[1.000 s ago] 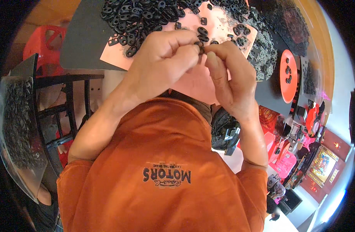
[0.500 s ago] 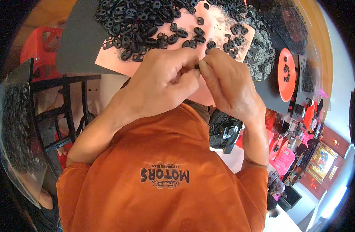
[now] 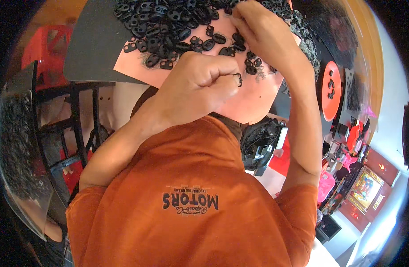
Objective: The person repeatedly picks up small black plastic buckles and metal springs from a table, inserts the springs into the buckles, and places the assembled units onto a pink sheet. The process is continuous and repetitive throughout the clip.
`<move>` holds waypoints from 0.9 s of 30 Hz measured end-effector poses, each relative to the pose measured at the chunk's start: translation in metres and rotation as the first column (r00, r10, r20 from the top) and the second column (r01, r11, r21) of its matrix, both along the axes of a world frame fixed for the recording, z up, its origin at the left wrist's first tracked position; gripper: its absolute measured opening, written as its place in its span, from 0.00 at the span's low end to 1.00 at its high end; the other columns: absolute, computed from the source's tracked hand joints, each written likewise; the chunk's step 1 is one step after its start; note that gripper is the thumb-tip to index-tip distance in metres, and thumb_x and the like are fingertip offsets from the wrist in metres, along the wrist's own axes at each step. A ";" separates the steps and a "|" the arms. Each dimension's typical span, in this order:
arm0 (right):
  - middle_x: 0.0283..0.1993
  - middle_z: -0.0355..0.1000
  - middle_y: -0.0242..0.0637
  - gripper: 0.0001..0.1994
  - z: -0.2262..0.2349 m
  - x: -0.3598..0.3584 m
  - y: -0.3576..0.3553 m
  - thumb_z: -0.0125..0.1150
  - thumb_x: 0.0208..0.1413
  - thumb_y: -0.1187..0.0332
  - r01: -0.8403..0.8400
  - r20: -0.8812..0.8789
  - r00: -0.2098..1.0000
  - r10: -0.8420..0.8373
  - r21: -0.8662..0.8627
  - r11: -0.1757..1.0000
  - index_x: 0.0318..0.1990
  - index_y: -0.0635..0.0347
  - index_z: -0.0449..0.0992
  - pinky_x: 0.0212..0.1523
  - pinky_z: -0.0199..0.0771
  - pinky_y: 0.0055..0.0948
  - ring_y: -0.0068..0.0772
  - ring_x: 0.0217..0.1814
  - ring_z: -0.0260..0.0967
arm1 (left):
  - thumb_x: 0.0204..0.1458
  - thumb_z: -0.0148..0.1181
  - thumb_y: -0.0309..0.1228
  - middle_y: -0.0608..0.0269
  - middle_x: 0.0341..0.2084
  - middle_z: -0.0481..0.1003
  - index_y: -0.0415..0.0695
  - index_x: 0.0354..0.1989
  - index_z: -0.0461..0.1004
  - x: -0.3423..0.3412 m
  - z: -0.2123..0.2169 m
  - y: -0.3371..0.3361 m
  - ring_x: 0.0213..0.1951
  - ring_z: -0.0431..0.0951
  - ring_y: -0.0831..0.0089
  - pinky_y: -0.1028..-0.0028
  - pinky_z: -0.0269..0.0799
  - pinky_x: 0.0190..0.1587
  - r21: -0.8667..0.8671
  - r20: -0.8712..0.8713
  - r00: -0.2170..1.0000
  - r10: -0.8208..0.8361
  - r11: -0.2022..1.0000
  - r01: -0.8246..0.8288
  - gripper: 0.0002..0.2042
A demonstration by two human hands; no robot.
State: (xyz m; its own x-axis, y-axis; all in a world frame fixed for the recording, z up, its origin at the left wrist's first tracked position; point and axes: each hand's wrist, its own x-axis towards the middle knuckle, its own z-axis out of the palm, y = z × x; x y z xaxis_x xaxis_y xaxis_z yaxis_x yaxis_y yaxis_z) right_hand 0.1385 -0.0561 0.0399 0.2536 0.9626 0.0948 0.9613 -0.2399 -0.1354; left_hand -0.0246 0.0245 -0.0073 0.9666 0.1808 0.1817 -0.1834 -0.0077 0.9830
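My left hand (image 3: 204,86) is closed above the near part of the pink sheet (image 3: 253,102). A small black plastic part (image 3: 239,80), which looks like a piece of a cord lock, pokes out between its thumb and forefinger. Farther off, my right hand (image 3: 262,26) is stretched to the far side of the sheet, fingertips pinched together beside the black pieces. Whatever those fingers hold is too small to make out. A heap of black two-hole cord locks (image 3: 160,22) covers the far left of the sheet. Several loose ones, such as one cord lock (image 3: 219,38), lie nearer my hands.
A pile of small metal springs (image 3: 307,46) lies to the right, partly behind my right forearm. Beyond it, a red oval plate (image 3: 331,107) holds a few black parts. A red plastic stool (image 3: 46,53) and a black frame (image 3: 75,111) stand at the left.
My hands were together over the sheet, both at a small black part. My right hand has left and moved away to the far side; my left keeps its part.
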 end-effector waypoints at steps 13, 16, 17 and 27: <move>0.30 0.64 0.48 0.05 0.014 -0.004 0.002 0.49 0.51 0.73 -0.073 -0.140 0.986 0.086 0.098 0.993 0.31 0.67 0.66 0.33 0.65 0.39 0.50 0.34 0.64 | 0.47 0.48 0.27 0.66 0.15 0.63 0.36 0.22 0.66 -0.003 0.002 0.008 0.19 0.62 0.81 0.77 0.57 0.21 0.135 -0.080 0.992 -0.102 0.984 0.113 0.07; 0.30 0.65 0.49 0.05 0.014 0.001 0.006 0.49 0.50 0.74 -0.068 -0.081 0.994 0.071 0.036 0.997 0.31 0.68 0.67 0.33 0.65 0.39 0.50 0.34 0.65 | 0.47 0.48 0.27 0.65 0.14 0.62 0.36 0.21 0.66 -0.003 0.002 0.007 0.19 0.62 0.80 0.76 0.57 0.21 0.135 -0.055 0.994 -0.099 0.985 0.105 0.07; 0.30 0.65 0.49 0.05 0.015 0.002 0.007 0.49 0.49 0.74 -0.050 -0.068 0.996 0.049 -0.001 0.999 0.31 0.68 0.67 0.33 0.65 0.39 0.50 0.34 0.65 | 0.47 0.48 0.27 0.65 0.14 0.62 0.36 0.21 0.66 -0.003 0.003 0.007 0.19 0.62 0.79 0.76 0.57 0.21 0.138 -0.055 0.994 -0.099 0.985 0.106 0.07; 0.29 0.66 0.49 0.04 0.024 0.003 0.009 0.49 0.46 0.76 -0.098 -0.107 0.990 0.093 -0.042 0.994 0.30 0.68 0.66 0.34 0.65 0.40 0.52 0.35 0.65 | 0.46 0.48 0.27 0.64 0.14 0.61 0.36 0.21 0.66 -0.005 0.002 0.008 0.18 0.62 0.78 0.75 0.57 0.21 0.117 -0.034 0.995 -0.095 0.988 0.099 0.07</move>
State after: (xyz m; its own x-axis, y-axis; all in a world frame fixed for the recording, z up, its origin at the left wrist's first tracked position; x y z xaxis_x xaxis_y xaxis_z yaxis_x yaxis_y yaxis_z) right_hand 0.1413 -0.0466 0.0636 0.1660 0.9858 0.0263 0.9612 -0.1558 -0.2276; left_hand -0.0294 0.0323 -0.0051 0.9836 0.0649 0.1682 -0.1606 -0.1080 0.9811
